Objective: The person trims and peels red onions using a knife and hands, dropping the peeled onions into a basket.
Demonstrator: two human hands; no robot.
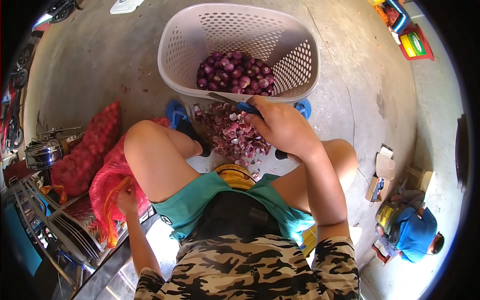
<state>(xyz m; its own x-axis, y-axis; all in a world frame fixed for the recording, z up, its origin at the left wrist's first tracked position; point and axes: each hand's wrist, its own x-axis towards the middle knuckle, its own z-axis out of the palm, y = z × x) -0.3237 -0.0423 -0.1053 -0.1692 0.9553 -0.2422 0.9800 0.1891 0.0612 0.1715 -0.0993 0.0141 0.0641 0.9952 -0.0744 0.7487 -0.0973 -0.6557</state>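
My right hand [285, 125] is closed round the blue handle of a knife [246, 107], its dark blade pointing left over the near rim of a large grey perforated basket [180, 65]. Purple onions [235, 72] lie inside that basket. Below the knife, a heap of onion skins [232, 132] covers the floor between my feet. At the left, my left hand [127, 199] has its fingers closed on the open top of a red mesh sack [107, 192], near an orange strip. What lies inside the sack's mouth cannot be made out.
A second, full red mesh sack [87, 150] leans beside a metal rack [55, 235] at the left. At the lower right sits a person in blue [415, 232] near cardboard boxes [384, 170]. A red crate [417, 44] stands at the top right.
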